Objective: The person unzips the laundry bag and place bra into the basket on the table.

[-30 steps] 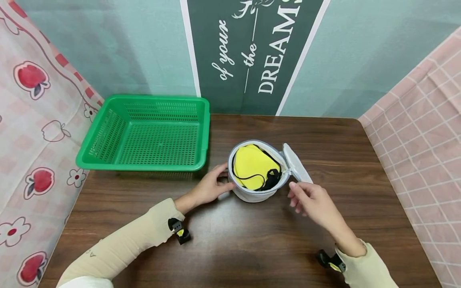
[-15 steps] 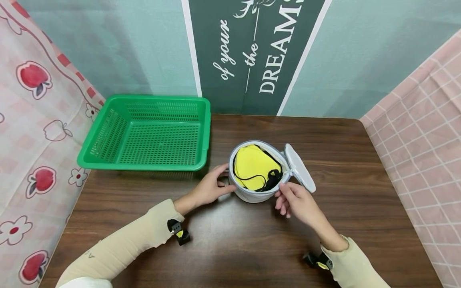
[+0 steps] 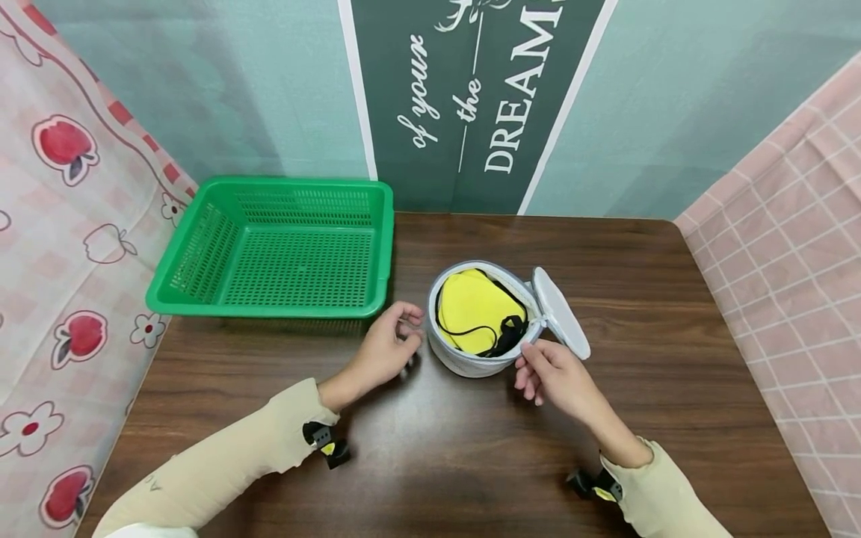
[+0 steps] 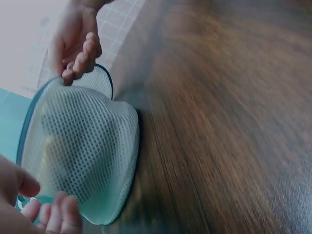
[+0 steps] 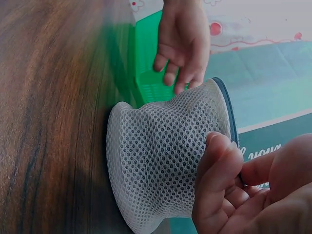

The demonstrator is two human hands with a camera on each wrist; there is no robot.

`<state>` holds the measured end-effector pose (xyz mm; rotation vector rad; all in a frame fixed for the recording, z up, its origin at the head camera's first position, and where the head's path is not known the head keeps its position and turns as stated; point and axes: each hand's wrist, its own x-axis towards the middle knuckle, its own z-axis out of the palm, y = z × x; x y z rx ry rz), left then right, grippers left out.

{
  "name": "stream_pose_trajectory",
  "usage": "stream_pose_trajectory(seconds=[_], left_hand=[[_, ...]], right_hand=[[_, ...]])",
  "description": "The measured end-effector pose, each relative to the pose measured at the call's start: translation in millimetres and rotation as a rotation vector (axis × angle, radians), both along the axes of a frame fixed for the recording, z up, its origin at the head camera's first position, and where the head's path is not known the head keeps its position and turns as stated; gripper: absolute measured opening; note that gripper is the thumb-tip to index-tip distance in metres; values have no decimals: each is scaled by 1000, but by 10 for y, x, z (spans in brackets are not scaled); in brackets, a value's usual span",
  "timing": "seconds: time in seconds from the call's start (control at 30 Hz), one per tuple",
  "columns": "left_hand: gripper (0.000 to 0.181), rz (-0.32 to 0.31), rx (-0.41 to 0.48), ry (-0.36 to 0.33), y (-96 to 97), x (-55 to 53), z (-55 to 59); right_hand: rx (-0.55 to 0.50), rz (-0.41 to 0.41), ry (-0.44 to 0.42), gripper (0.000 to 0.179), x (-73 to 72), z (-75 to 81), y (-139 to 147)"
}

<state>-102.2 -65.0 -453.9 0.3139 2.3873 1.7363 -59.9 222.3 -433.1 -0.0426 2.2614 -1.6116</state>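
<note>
A round white mesh laundry bag (image 3: 467,366) stands upright on the brown table, its flap lid (image 3: 563,314) folded out to the right. Inside lies a folded yellow piece of fabric (image 3: 464,302) with black edging and a thin black cord; its exact kind cannot be told. My right hand (image 3: 558,377) pinches the bag's zippered rim at the front right, thumb against forefinger, as the right wrist view also shows. Just left of the bag, my left hand (image 3: 382,347) hovers with loosely bent fingers and holds nothing.
A green perforated plastic basket (image 3: 303,269) stands at the back left, with nothing in it. Patterned cloth hangs at the left, a pink checked cloth (image 3: 794,261) at the right, and a teal backdrop behind the wooden table (image 3: 444,463).
My right hand has moved left from beside the lid to the bag's rim and pinches it. The lid leans farther outward. My left hand has drawn back slightly from the bag's side.
</note>
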Motion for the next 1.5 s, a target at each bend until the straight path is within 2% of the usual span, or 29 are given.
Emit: stream_pose_trajectory(seconds=[0.17, 0.3, 0.37, 0.43, 0.5, 0.57, 0.63, 0.73, 0.83, 0.93, 1.2, 1.5], left_hand=[[10, 53, 25, 104, 12, 22, 78], [5, 28, 15, 161, 14, -20, 180], [5, -8, 31, 149, 20, -67, 255], [8, -43, 66, 115, 35, -124, 348], [13, -70, 118, 48, 58, -182, 454], [19, -91, 171, -53, 86, -232, 556], [25, -110, 178, -161, 111, -269, 652], [36, -164, 113, -317, 142, -302, 770], [46, -221, -11, -393, 162, -316, 841], [54, -240, -93, -415, 175, -319, 870], [66, -262, -206, -408, 219, -303, 894], [80, -247, -239, -446, 270, -342, 869]], right_hand=[[6, 5, 14, 35, -5, 10, 3], [5, 7, 20, 35, -7, 20, -2], [12, 6, 25, 35, -6, 23, -2], [20, 7, 30, 35, -5, 25, 0], [28, 7, 35, 35, -3, 26, 3], [30, 7, 36, 35, -1, 27, 5], [28, 10, 37, 35, 3, 25, 8], [26, 12, 36, 35, 9, 24, 11], [27, 8, 38, 35, 15, 25, 9], [27, 6, 36, 36, 19, 34, 0], [25, 17, 31, 34, 29, 40, -12], [32, 45, 42, 33, 30, 50, -26]])
